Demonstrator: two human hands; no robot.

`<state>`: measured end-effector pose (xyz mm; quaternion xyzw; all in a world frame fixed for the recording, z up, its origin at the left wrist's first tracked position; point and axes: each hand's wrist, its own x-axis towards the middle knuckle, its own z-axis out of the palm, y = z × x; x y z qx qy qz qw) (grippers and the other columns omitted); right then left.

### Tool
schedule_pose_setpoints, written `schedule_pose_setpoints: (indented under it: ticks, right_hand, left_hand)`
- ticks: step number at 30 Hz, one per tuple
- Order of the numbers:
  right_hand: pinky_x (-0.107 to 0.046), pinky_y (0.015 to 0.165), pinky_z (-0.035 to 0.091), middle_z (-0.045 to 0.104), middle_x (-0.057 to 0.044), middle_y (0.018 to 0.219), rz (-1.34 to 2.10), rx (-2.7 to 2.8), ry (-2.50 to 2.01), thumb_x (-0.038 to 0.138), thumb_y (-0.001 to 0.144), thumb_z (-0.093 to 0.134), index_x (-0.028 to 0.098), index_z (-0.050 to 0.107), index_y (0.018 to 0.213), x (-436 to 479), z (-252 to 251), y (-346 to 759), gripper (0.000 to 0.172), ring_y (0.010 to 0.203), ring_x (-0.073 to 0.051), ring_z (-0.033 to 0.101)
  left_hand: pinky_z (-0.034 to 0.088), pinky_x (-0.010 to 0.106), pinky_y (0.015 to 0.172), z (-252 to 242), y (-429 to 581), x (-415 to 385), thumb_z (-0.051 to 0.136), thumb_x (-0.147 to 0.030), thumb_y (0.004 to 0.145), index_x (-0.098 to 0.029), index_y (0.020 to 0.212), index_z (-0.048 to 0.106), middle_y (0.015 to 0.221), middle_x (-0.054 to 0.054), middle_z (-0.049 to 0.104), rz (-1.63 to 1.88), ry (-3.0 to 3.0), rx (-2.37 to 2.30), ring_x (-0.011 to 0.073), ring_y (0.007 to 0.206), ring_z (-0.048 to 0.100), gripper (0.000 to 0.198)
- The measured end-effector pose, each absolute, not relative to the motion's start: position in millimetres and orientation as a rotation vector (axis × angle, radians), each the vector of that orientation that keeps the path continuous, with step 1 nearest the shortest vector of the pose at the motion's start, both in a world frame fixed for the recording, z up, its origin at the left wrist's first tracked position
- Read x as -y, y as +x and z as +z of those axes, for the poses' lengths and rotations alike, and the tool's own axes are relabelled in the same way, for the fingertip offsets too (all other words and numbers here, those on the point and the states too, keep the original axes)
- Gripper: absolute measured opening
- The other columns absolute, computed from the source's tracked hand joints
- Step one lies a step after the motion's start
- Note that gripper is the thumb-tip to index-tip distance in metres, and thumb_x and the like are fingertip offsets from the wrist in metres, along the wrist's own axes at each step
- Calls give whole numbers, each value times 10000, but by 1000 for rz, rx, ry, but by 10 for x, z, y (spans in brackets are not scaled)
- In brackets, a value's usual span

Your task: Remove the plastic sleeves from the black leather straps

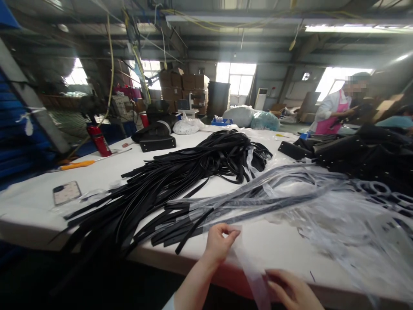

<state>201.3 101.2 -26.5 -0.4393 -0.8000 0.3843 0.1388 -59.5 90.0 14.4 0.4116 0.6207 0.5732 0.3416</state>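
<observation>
1. The left hand (220,243) is closed in a pinch. Its thumb and fingertips grip the upper end of a narrow clear plastic sleeve (250,269).
2. The right hand (292,290) sits lower, at the bottom of the view, with its fingers lightly bent. Its near side lies against the same sleeve, but I cannot tell whether the fingers actually clamp it.
3. The sleeve runs at a slant from one hand down to the other. It is in the air just in front of the near edge of the white-topped work table (97,170), not resting on it.
4. It looks very light, thin and limp, so it would sag and twist wherever it is unsupported. The film is probably slick and clingy, easy to crease but unlikely to break.
5. A fingertip pinch at the very end, as the left hand has it, seems the best hold. A second light hold further down would keep the strip taut and flat. A whole-fist grip would likely crumple it.
6. Behind the hands, a heap of long flat black straps (180,172) sprawls across the table. To the right lies a loose pile of similar transparent sleeves (322,202), some of them over strap ends.
7. A phone in a pale case (66,192) lies well to the left.
</observation>
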Motion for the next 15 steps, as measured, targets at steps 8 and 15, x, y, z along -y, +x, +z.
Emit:
schedule_pose_setpoints:
  ticks: [8,15]
  right_hand:
    - [-350,818,541,736,-83,1029,760,2345,-1109,436,885,538,212,704,1051,-2372,548,1054,325,874,-223,675]
    - [-363,992,436,520,-193,1403,627,2259,-1335,188,821,570,104,489,1370,-3708,529,-225,561,1051,-235,635]
  left_hand:
    - [411,268,611,-227,-763,-916,701,-241,625,-176,531,587,589,17,643,1304,1042,-1631,150,596,564,161]
    - [400,295,688,-612,-907,-956,738,-281,638,-198,575,600,671,13,655,1254,1266,-1614,182,701,591,173]
